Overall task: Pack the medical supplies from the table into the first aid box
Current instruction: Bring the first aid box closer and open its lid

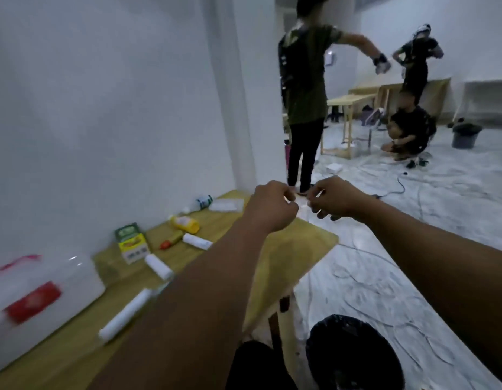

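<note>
We see a light wood table (306, 243) pushed vs. a plain white wall (103, 108), its far corner jutting over a pale marbled floor (413, 249) streaked w/ cables.

Landmark: the first aid box (38, 302), translucent white w/ red latch, lid shut, at the near-left end of the table. Just beyond it, a green-and-yellow carton (131, 243) stands upright. Beside the box, toward the table's middle, lie two white gauze rolls (159, 266) (124, 316). Farther from the box: a third white roll (197, 241), a small red-tipped tube (169, 243), a yellow bottle (185, 223) on its side, then a white bottle w/ green label (202, 202) and a flat clear packet (227, 205) near the far edge.

Both arms reach out past the table's far corner, well away from the box. Left hand (272, 208) is curled closed, thumb & fingers pinched; right hand (332, 198) likewise curled. They nearly meet; we can't tell what, if anything, sits between the fingertips (too blurred).

Room: a person in a green shirt (303, 94) stands beyond the table, others farther back by more wooden tables (351, 101); a grey bucket (466, 136) on the floor. A black-lined bin (354, 353) sits on the floor below the table's near corner.
</note>
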`<state>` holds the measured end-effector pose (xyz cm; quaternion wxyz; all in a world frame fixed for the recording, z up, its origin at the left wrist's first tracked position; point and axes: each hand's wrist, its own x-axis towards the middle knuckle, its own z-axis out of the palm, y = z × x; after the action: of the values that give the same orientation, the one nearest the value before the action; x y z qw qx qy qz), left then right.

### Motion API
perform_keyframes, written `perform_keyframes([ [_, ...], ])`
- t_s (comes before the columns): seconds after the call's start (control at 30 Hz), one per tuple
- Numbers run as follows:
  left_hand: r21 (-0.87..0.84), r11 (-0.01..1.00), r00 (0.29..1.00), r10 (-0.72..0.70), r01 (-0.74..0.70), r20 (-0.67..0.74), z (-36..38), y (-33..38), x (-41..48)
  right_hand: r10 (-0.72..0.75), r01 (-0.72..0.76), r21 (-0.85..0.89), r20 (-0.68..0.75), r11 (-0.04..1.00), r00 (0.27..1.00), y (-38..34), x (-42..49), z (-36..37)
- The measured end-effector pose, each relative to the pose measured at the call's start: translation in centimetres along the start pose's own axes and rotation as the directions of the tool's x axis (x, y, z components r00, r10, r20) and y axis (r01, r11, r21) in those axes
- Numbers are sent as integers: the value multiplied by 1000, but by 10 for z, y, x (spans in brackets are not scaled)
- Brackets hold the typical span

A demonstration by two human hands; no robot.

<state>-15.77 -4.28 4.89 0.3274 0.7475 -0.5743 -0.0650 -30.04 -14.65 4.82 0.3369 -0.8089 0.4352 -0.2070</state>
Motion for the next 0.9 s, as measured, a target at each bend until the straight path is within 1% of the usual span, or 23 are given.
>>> perform_keyframes([
  [0.1, 67, 992, 988, -99, 108, -120, -70, -47, -24, -143, 143, 6, 83, 990, 986, -69, 17, 42],
  [0.2, 104, 961, 943, -224, 256, -247, -131, -100, -61, -276, 274, 39, 198, 961, 941, -134, 21, 98],
  [0.3, 86, 903, 857, -364, 420, -364, -181, -149, -109, -399, 394, 83, 308, 916, 864, -191, 12, 161],
  [0.37, 76, 861, 797, -429, 504, -425, -205, -176, -144, -478, 474, 102, 350, 874, 806, -220, 3, 201],
  [0.47, 90, 803, 711, -462, 589, -529, -231, -210, -189, -567, 572, 117, 392, 812, 724, -251, -9, 252],
  [0.57, 77, 764, 631, -467, 641, -619, -244, -237, -222, -597, 602, 138, 420, 786, 683, -269, -16, 291],
  [0.63, 56, 727, 583, -499, 684, -641, -245, -254, -237, -613, 622, 125, 401, 773, 681, -275, -17, 312],
  [0.73, -46, 693, 516, -578, 719, -632, -241, -274, -250, -597, 601, 114, 358, 791, 718, -279, -13, 335],
  [0.83, -226, 697, 459, -646, 680, -610, -233, -284, -252, -581, 578, 126, 350, 806, 734, -279, -7, 346],
  [0.9, -303, 704, 443, -664, 642, -603, -229, -289, -251, -566, 554, 142, 339, 820, 751, -277, -5, 349],
])
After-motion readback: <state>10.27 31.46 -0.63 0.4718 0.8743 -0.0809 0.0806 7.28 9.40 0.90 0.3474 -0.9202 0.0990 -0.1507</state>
